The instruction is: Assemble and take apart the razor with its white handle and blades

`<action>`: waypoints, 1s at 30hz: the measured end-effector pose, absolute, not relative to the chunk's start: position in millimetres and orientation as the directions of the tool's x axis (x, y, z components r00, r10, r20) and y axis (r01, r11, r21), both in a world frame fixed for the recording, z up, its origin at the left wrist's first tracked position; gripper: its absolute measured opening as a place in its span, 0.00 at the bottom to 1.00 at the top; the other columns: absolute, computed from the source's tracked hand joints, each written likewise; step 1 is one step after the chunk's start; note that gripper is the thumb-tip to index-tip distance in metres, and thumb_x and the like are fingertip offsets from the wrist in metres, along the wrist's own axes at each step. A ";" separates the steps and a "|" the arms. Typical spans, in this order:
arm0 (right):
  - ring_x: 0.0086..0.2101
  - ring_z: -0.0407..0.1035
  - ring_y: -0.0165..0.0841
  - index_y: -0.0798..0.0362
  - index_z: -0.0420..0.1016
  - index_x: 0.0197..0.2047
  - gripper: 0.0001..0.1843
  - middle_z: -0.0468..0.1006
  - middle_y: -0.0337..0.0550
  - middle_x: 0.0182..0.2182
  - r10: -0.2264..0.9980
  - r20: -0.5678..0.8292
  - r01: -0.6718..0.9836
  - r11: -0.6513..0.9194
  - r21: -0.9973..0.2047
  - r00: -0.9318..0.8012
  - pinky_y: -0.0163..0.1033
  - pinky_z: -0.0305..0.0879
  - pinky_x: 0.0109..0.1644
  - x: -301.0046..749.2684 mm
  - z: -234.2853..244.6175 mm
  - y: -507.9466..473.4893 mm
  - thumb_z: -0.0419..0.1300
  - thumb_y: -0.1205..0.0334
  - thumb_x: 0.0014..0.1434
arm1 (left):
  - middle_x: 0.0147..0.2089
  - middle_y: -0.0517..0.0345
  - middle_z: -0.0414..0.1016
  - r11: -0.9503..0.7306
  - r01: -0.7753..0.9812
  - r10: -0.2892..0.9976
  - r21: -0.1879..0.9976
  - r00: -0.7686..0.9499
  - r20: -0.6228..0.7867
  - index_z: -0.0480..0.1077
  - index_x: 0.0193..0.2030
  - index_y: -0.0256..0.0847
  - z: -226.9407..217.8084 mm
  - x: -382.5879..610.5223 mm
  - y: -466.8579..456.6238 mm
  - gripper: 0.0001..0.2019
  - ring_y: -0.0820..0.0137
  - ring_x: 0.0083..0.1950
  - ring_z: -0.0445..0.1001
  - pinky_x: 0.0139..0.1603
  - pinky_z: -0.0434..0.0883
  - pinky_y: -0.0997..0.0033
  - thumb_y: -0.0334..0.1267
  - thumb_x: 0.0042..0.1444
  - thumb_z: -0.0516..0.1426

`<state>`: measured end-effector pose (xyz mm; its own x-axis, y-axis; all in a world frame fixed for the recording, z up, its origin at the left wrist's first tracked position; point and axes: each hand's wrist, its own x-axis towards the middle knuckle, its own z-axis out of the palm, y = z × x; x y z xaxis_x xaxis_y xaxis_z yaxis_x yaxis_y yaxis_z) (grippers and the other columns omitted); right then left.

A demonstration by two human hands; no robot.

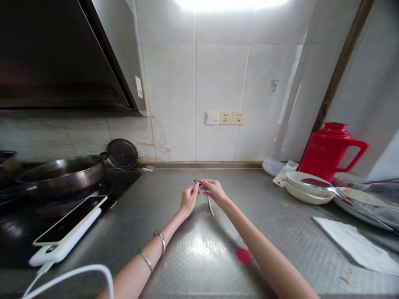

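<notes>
- Your left hand (188, 199) and right hand (213, 191) meet fingertip to fingertip, both pinched shut on a small tool (210, 205).
- The tool is slim, with a dark, shiny metal head at your fingertips and a pale handle slanting down below your right hand.
- You hold it just above the middle of the steel counter (199, 249), between the frying pan (62, 174) and the stacked plates (307, 187).

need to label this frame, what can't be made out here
Head view:
- small tool pinched by left hand and right hand: too small, fingers cover most of it.
- white cable: end cut off by the bottom edge.
- pot beside the pan: cut off by the left edge.
- dishes at right: blurred toward the right edge.
</notes>
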<state>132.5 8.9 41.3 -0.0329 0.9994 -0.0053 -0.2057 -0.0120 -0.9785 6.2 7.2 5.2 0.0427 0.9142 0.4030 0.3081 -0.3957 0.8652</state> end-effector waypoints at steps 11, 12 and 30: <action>0.26 0.66 0.25 0.56 0.78 0.27 0.09 0.76 0.43 0.26 1.000 -0.010 -0.178 -0.010 -0.984 0.003 0.29 0.60 0.28 137.6 44.2 4.9 0.64 0.59 0.43 | 0.13 0.66 0.56 -0.490 0.310 0.865 0.815 0.054 0.499 0.65 0.23 0.38 6.9 5.3 3.4 0.24 0.75 0.18 0.58 0.22 0.55 0.76 0.55 0.56 0.45; 0.26 0.66 0.25 0.56 0.78 0.26 0.09 0.76 0.43 0.26 1.000 -0.014 -0.179 -0.013 -0.984 0.004 0.29 0.60 0.28 138.1 44.1 4.8 0.64 0.59 0.42 | 0.13 0.66 0.56 -0.492 0.314 0.863 0.812 0.056 0.502 0.65 0.23 0.38 6.8 5.1 3.3 0.24 0.75 0.18 0.58 0.22 0.55 0.76 0.55 0.57 0.45; 0.26 0.66 0.25 0.56 0.79 0.27 0.10 0.76 0.43 0.25 1.000 -0.019 -0.245 -0.018 -0.969 0.000 0.29 0.61 0.28 136.5 43.5 3.8 0.66 0.60 0.39 | 0.13 0.67 0.55 -0.498 0.266 0.864 0.825 0.068 0.499 0.64 0.23 0.38 4.8 6.4 2.2 0.24 0.76 0.17 0.57 0.22 0.54 0.76 0.56 0.57 0.45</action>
<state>136.5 3.8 43.5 0.0002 0.9998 -0.0187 -0.2450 -0.0181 -0.9694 6.4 2.2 4.8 0.0677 0.8637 0.4995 0.2662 -0.4981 0.8252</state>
